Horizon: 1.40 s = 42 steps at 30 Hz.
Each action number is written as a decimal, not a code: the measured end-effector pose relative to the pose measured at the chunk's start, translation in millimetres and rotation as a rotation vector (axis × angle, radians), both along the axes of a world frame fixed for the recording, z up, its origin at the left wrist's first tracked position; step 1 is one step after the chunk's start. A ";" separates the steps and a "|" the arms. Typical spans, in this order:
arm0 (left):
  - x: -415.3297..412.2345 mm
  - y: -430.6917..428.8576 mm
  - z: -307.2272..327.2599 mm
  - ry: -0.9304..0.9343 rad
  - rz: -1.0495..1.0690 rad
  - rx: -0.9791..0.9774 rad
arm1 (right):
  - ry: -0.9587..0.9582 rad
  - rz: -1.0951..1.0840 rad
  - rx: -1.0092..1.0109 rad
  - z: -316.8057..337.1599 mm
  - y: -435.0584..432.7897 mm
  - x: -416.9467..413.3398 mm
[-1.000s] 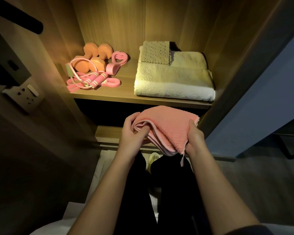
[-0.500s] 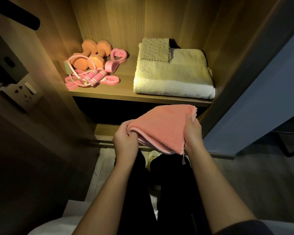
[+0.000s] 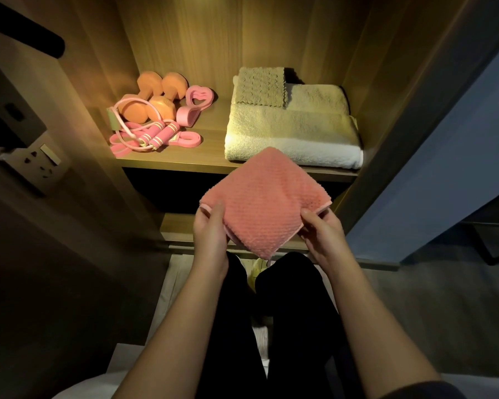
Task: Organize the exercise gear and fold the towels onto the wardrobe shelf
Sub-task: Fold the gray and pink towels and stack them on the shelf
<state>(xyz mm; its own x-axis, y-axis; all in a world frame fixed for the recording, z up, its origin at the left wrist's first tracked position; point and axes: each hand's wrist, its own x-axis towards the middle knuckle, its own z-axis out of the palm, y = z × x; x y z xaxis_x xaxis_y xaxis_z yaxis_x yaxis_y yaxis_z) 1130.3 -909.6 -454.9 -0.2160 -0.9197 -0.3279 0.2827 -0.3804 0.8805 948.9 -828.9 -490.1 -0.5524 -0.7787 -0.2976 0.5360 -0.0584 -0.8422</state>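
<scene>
Both hands, left hand (image 3: 209,228) and right hand (image 3: 320,233), each grip a folded pink towel (image 3: 264,201) just before the wardrobe shelf (image 3: 173,164), thumbs pinching opposite edges.

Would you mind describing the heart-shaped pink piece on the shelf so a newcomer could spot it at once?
Start at the lit wardrobe shelf, whose left half holds a cluster of exercise gear. At that cluster's right edge, just right of the orange dumbbells, lies the pink trainer. Unlike the jump rope handles in front, it has heart-shaped cutouts.
</scene>
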 end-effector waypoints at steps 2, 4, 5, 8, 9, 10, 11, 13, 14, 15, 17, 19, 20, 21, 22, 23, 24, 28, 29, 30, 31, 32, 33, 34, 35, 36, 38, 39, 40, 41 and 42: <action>1.0 -6.2 3.8 -0.124 0.009 -0.108 | -0.068 0.096 -0.012 2.1 10.1 -8.2; 6.1 -15.9 6.0 -0.157 -0.057 -0.190 | -0.084 0.229 0.037 4.3 20.3 -20.6; 8.4 -19.8 7.4 -0.183 -0.103 -0.235 | -0.061 0.315 0.084 6.3 23.9 -26.6; 10.4 -24.4 9.6 -0.242 -0.249 -0.366 | 0.056 0.508 0.197 14.7 22.9 -36.8; 9.3 -24.0 9.2 -0.252 -0.279 -0.385 | 0.089 0.512 0.212 19.3 19.2 -36.1; 7.9 -23.2 7.9 -0.283 -0.296 -0.402 | 0.136 0.492 0.229 23.2 14.8 -33.4; 6.5 -21.9 6.2 -0.327 -0.302 -0.415 | 0.199 0.454 0.247 26.0 10.3 -28.8; 1.6 -18.0 1.3 -0.440 -0.260 -0.412 | 0.359 0.332 0.276 28.3 2.2 -16.2; -1.0 -15.8 -3.0 -0.513 -0.207 -0.415 | 0.447 0.262 0.290 28.2 -1.2 -9.2; -3.3 -13.6 -7.7 -0.600 -0.138 -0.430 | 0.545 0.190 0.309 27.4 -4.2 -2.4; -6.2 -9.8 -15.3 -0.759 -0.003 -0.493 | 0.742 0.037 0.338 23.4 -7.4 8.3; -8.0 -9.2 -20.6 -0.789 0.063 -0.531 | 0.836 -0.086 0.315 18.2 -6.9 15.7; -9.1 -10.1 -21.9 -0.766 0.063 -0.535 | 0.847 -0.129 0.301 15.3 -5.7 17.2; -9.8 -11.6 -22.9 -0.726 0.049 -0.544 | 0.846 -0.150 0.301 12.9 -4.0 16.5; -9.8 -12.8 -23.3 -0.681 0.030 -0.568 | 0.836 -0.142 0.313 11.4 -2.9 13.9; -8.9 -14.3 -23.2 -0.636 0.006 -0.603 | 0.817 -0.107 0.329 11.3 -2.1 10.1; -7.1 -15.8 -22.1 -0.594 -0.023 -0.640 | 0.788 -0.061 0.337 12.0 -1.1 5.5; 1.0 -26.5 -11.2 -0.548 -0.227 -0.821 | 0.739 0.058 0.193 25.7 4.5 -12.4; 1.7 -29.8 -6.8 -0.570 -0.300 -0.886 | 0.824 0.124 0.170 31.2 4.4 -14.6; 1.5 -33.0 -1.4 -0.592 -0.376 -0.948 | 0.934 0.222 0.159 37.5 3.2 -14.8; 0.8 -35.7 4.1 -0.616 -0.444 -1.001 | 1.029 0.340 0.150 44.2 1.6 -12.6; -0.3 -38.2 9.6 -0.638 -0.493 -1.045 | 1.086 0.458 0.148 50.2 -1.4 -9.7; -1.6 -40.5 14.4 -0.656 -0.519 -1.076 | 1.102 0.555 0.151 54.9 -4.7 -6.3; -2.5 -42.9 18.9 -0.666 -0.530 -1.086 | 1.111 0.612 0.157 57.3 -8.3 -2.3; -2.8 -45.4 22.3 -0.663 -0.539 -1.057 | 1.133 0.621 0.160 57.4 -11.9 1.4; -2.0 -48.6 24.5 -0.655 -0.559 -0.985 | 1.164 0.588 0.157 57.0 -14.3 4.4; 4.4 -57.0 24.7 -0.690 -0.661 -0.788 | 1.184 0.495 0.167 53.6 -15.6 6.7; 10.0 -61.5 23.7 -0.731 -0.751 -0.706 | 1.149 0.459 0.177 52.0 -14.6 6.0; 16.2 -65.2 21.4 -0.758 -0.850 -0.636 | 1.101 0.430 0.185 50.5 -13.2 4.3; 22.4 -68.4 18.3 -0.759 -0.933 -0.578 | 1.054 0.406 0.198 48.9 -11.7 2.2; 27.9 -71.3 14.7 -0.739 -0.977 -0.531 | 1.016 0.385 0.215 47.2 -10.5 -0.6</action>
